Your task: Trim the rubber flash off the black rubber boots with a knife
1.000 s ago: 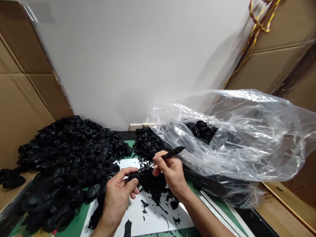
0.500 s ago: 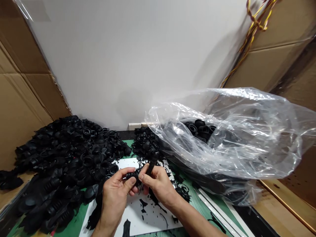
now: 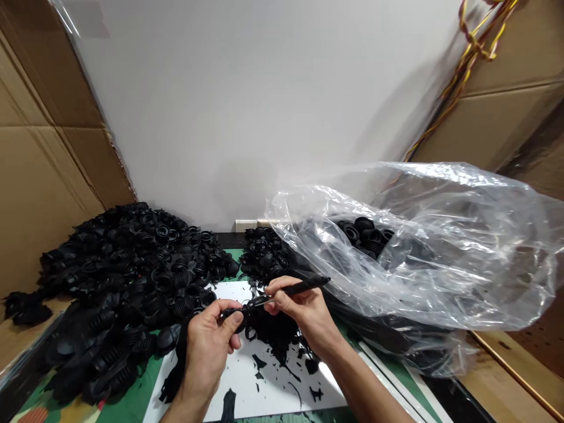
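Between the thumb and fingers of my left hand (image 3: 209, 338) is a black ribbed rubber boot (image 3: 235, 320), partly covered by the fingertips. My right hand (image 3: 302, 308) grips a pen-shaped black tool (image 3: 306, 285) with a slim metal tip. The tip points left and meets the boot's right side, where a thin black strip shows; whether that strip is still joined to the boot I cannot tell. Both hands are above a white board (image 3: 247, 390) strewn with black rubber scraps (image 3: 277, 338).
At left lies a large heap of black rubber boots (image 3: 132, 264). A smaller black pile (image 3: 264, 249) sits behind the board. On the right, a clear plastic bag (image 3: 440, 264) contains more black rubber parts (image 3: 365, 235). Cardboard walls (image 3: 53, 153) flank the green work surface (image 3: 132, 393).
The tool has swung from nearly upright to almost level, its handle now pointing right. My right hand has moved up and rightward, away from the left hand. The view has shifted slightly.
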`<state>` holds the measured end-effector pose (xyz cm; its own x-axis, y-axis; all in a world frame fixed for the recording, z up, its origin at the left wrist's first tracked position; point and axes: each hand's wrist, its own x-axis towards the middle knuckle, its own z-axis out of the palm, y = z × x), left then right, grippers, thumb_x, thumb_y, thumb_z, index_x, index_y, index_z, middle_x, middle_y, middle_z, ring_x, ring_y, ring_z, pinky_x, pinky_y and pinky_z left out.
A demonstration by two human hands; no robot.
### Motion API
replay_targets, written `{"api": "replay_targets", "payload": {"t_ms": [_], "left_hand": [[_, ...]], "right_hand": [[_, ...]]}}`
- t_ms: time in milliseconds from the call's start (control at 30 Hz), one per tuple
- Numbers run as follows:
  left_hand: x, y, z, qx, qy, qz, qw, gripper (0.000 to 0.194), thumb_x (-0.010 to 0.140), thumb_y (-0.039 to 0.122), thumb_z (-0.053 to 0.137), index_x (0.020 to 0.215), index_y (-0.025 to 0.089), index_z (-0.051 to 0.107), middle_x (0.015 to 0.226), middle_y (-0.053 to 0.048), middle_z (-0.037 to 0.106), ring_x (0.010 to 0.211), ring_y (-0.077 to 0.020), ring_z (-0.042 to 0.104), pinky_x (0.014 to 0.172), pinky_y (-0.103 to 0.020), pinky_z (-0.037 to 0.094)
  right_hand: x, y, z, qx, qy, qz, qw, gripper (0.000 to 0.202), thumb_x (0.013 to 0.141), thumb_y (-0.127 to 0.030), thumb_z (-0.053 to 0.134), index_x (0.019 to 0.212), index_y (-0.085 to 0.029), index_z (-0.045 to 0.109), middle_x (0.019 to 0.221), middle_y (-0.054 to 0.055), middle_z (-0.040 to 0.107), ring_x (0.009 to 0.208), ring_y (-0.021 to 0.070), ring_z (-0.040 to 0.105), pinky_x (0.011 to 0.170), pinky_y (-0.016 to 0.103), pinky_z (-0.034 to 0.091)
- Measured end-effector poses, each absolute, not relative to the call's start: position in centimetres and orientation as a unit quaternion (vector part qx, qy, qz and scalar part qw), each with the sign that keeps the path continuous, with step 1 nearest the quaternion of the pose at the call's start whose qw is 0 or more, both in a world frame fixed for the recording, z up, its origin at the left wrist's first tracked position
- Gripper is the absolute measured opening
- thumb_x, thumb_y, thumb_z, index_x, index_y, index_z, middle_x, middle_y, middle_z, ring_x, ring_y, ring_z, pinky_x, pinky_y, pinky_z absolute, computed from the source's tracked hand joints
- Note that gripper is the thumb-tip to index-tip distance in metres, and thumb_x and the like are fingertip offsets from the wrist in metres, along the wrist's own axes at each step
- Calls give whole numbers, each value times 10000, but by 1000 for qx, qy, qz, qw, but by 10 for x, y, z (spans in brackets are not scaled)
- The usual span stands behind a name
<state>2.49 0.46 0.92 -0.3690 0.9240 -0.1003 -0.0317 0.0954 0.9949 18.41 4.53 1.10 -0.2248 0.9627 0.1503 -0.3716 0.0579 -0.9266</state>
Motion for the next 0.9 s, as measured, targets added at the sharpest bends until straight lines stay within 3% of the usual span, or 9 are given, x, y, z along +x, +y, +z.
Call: {"api": "replay_targets", "payload": {"t_ms": [133, 300, 600, 900], "left_hand": [[25, 4, 6, 387, 616, 546, 415, 255, 572, 376, 715, 701, 159, 675, 318, 51, 489, 318, -80, 377, 363, -183, 273], [23, 4, 3, 400, 625, 537, 401, 251, 588, 373, 697, 719, 160, 677, 319, 53, 484, 335, -86, 381, 372, -183, 269], [22, 3, -1, 408, 616, 530, 416, 273, 623, 391, 684, 759, 155, 661, 342, 61, 489, 344, -74, 364, 375, -176, 261], [23, 3, 2, 396, 616, 529, 429, 296, 604, 399, 679, 758, 149, 642, 329, 62, 482, 331, -68, 345, 361, -177, 246]], "right_hand": [[181, 41, 13, -271, -502, 639, 516, 249, 643, -390, 769, 723, -163, 706, 672, 20, 625, 592, 147, 611, 580, 274, 509], [182, 39, 18, -269, -471, 613, 574, 240, 651, -397, 760, 705, -170, 707, 681, 18, 623, 563, 142, 604, 543, 272, 514], [175, 38, 8, -272, -491, 604, 567, 241, 667, -393, 751, 727, -164, 708, 605, 15, 619, 535, 147, 616, 538, 263, 496], [176, 39, 7, -252, -559, 538, 579, 185, 702, -373, 735, 733, -191, 719, 784, 58, 640, 666, 165, 618, 566, 274, 529]]}}
